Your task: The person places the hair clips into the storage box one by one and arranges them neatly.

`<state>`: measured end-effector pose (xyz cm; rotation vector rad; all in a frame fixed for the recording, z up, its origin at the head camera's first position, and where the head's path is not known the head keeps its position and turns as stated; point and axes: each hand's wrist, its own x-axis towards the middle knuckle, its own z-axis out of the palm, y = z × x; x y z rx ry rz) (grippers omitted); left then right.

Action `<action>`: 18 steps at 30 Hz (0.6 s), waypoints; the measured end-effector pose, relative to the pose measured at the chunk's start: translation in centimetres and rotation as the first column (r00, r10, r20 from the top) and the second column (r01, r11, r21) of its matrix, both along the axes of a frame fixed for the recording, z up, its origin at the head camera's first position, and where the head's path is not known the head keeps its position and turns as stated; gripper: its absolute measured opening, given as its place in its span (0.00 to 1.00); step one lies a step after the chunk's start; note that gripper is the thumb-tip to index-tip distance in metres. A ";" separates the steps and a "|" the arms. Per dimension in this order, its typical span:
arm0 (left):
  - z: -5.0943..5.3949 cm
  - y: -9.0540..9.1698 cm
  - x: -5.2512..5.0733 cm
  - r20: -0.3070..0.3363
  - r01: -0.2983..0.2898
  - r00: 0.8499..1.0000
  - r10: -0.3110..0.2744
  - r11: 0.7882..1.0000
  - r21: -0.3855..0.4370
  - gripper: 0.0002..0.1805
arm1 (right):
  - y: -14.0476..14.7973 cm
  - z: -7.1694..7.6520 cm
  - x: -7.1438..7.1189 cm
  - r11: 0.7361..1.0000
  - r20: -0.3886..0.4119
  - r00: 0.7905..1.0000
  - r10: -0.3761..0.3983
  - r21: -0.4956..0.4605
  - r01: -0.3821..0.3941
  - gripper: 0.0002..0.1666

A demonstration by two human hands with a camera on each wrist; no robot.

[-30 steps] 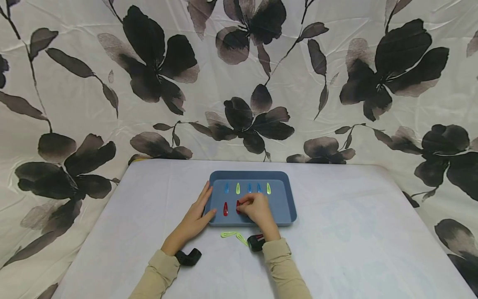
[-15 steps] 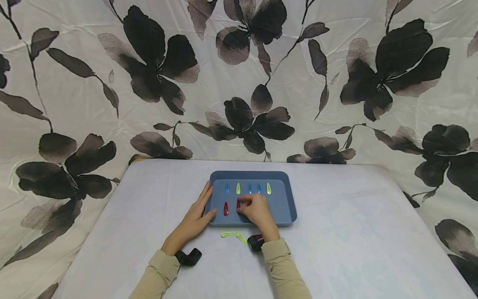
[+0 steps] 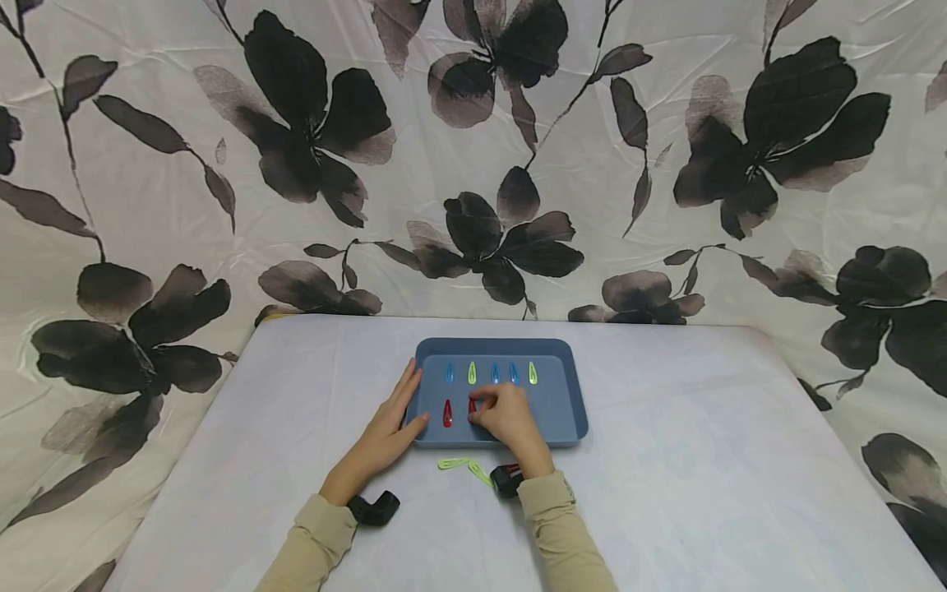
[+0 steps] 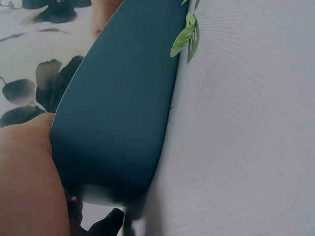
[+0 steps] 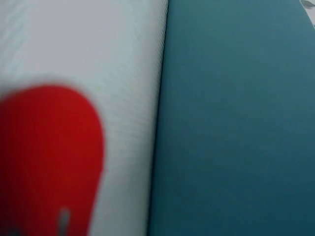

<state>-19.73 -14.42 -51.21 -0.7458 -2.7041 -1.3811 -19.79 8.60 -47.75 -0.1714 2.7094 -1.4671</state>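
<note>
A blue-grey tray (image 3: 560, 415) lies on the white-covered table. My left hand (image 3: 381, 436) rests along its left side with straight fingers, the thumb over the near-left rim. Inside the tray, my right hand (image 3: 512, 418) pinches a red hair clip (image 3: 472, 405) between thumb and fingers; the hand partly hides it. Left of that clip lies another red hair clip (image 3: 447, 413). Behind them runs a row of blue hair clips (image 3: 495, 373) and green hair clips (image 3: 532, 374). In the right wrist view, a blurred red clip (image 5: 49, 157) sits close to the lens, outside the tray wall (image 5: 231, 123).
Two loose green hair clips (image 3: 453, 464) lie on the table in front of the tray, and something red shows partly beside the right wrist. Each wrist wears a black camera (image 3: 375, 510). A floral cloth (image 3: 473, 164) hangs behind the table (image 3: 681, 460).
</note>
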 end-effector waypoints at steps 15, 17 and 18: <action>0.0 0.0 0.0 0.000 0.004 1.000 -0.004 1.000 0.006 0.40 | 0.0 -0.1 -0.1 1.000 -0.007 1.000 -0.013 0.022 0.013 0.14; -0.1 0.0 0.0 0.000 0.003 1.000 -0.003 1.000 0.007 0.40 | 0.0 -0.1 -0.1 1.000 -0.010 1.000 -0.013 0.021 0.013 0.14; -0.1 0.0 0.0 0.000 0.003 1.000 -0.003 1.000 0.007 0.40 | 0.0 -0.1 -0.1 1.000 -0.012 1.000 -0.013 0.020 0.013 0.15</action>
